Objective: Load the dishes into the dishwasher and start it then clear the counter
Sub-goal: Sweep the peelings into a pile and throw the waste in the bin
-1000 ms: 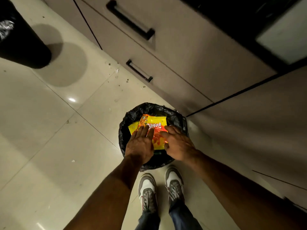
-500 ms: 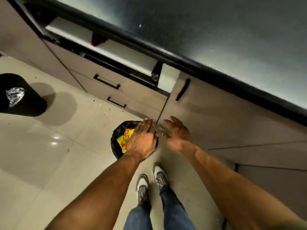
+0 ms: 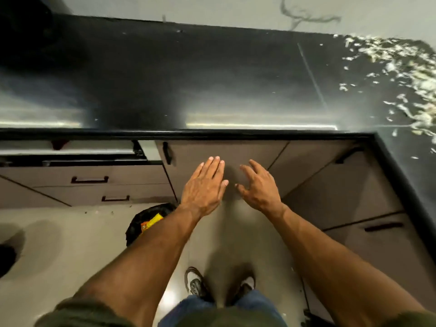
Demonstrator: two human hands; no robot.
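My left hand [image 3: 204, 185] and my right hand [image 3: 258, 186] hover side by side in front of the brown cabinet doors, fingers straight or loosely spread, holding nothing. Below and left of them stands a small bin with a black liner [image 3: 136, 223] on the floor, partly hidden by my left forearm; a yellow-orange snack wrapper [image 3: 151, 223] shows inside it. The black counter [image 3: 212, 79] stretches across the top of the view. Pale scraps and peelings [image 3: 405, 74] are scattered over its right end.
Brown drawers with dark handles [image 3: 89, 179] sit at the left under the counter. Above them runs a pale strip [image 3: 68, 147] under the counter edge. The counter turns a corner at the right [image 3: 387, 161]. A dark object [image 3: 7, 258] stands on the tiled floor at far left.
Both hands have lifted out of the bin, leaving the snack wrapper inside. The view has risen from the bin and floor to the cabinets and counter.
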